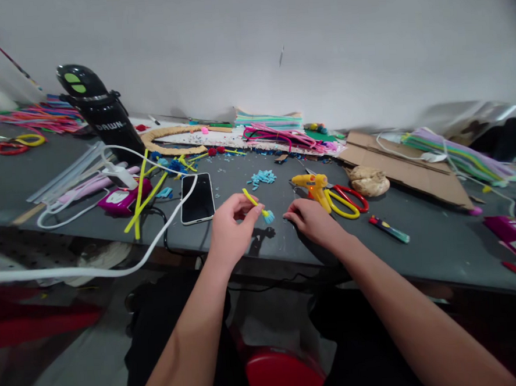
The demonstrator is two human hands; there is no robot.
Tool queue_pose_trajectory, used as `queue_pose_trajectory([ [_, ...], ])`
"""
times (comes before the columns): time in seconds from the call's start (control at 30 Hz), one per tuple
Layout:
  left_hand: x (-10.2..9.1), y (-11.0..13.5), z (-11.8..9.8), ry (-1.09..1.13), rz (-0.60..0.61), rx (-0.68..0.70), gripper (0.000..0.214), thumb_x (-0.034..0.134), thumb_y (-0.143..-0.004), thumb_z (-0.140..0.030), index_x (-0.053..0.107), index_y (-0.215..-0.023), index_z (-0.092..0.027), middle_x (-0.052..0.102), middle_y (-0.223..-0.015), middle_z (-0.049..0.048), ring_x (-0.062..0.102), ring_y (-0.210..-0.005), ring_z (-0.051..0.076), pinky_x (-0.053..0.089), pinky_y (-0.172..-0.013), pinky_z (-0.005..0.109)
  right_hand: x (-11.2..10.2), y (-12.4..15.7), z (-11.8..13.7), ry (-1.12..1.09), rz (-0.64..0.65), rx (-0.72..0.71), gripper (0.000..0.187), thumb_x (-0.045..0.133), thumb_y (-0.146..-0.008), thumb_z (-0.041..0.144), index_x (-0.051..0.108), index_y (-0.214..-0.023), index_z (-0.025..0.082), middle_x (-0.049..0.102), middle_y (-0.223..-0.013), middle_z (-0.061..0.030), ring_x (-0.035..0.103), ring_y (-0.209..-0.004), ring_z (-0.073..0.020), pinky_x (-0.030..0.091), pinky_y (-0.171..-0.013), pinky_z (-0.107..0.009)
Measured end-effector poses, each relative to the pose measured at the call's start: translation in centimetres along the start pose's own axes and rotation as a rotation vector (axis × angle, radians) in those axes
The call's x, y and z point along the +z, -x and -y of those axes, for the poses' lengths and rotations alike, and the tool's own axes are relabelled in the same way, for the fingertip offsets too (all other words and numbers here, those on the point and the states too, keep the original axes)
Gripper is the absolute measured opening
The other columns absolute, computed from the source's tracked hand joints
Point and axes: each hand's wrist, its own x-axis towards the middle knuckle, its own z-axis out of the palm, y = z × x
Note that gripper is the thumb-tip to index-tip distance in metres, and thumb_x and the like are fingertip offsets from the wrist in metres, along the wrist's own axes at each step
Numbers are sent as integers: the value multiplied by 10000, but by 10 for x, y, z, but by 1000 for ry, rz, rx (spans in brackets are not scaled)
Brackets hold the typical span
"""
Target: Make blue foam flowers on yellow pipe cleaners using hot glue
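Note:
My left hand (pixel 231 226) is closed in a pinch on a short yellow pipe cleaner (pixel 254 201) with small blue pieces stuck at its lower end (pixel 269 217), held just above the dark grey table (pixel 252 240). My right hand (pixel 310 220) rests on the table a little to the right, fingers curled down and pressed to the surface; whether it holds anything is hidden. A small heap of blue cut pieces (pixel 262 178) lies beyond both hands. A yellow glue gun (pixel 310 184) and yellow-and-red scissors (pixel 346 202) lie just past my right hand.
A phone (pixel 197 198) lies left of my hands, crossed by a white cable (pixel 156 240). A black bottle (pixel 100 112), yellow pipe cleaners (pixel 142 197), a magenta box (pixel 118 200), cardboard (pixel 409 169), a beige lump (pixel 368 181), a pen-like stick (pixel 389 229) and coloured craft strips also lie on the table.

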Motion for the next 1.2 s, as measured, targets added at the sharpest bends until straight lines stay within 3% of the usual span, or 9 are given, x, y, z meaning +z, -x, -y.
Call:
queue_pose_trajectory([
  [0.1, -1, 0, -1, -2, 1, -2, 139, 702, -813, -287, 657, -888, -179, 736, -852, 51, 711, -812, 198, 544, -737, 318, -2, 2, 2, -37, -13, 7, 154, 598, -908, 247, 627, -787, 157, 653, -769, -60, 551, -701, -172, 381, -654, -283],
  [0.2, -1, 0, -2, -8, -5, 1, 144, 703, -816, -292, 659, -889, -176, 733, -858, 51, 703, -800, 191, 543, -736, 310, -9, 7, 7, -244, -24, 54, 164, 609, -897, 286, 644, -796, 162, 654, -736, -38, 548, -657, -157, 392, -622, -274],
  [0.4, 1, 2, -6, 5, 43, 5, 126, 696, -822, -282, 658, -877, -175, 727, -831, 43, 695, -786, 182, 542, -741, 300, -15, 19, 25, -594, -223, 96, 222, 600, -897, 380, 677, -873, 173, 660, -727, -33, 568, -640, -159, 442, -592, -276],
  [0.57, 4, 3, -5, 30, 98, -3, 128, 692, -825, -288, 662, -887, -180, 721, -820, 41, 693, -777, 179, 540, -724, 293, -10, 23, 33, -642, -285, 52, 211, 596, -908, 377, 672, -906, 180, 676, -790, -46, 601, -692, -165, 481, -638, -282],
  [1.2, 5, 2, -11, 120, 85, -25, 141, 734, -798, -268, 641, -844, -173, 727, -776, 30, 716, -753, 176, 576, -746, 299, -8, 27, 39, -647, -265, -51, 117, 605, -919, 292, 668, -908, 194, 676, -873, -41, 610, -771, -158, 485, -695, -279],
])
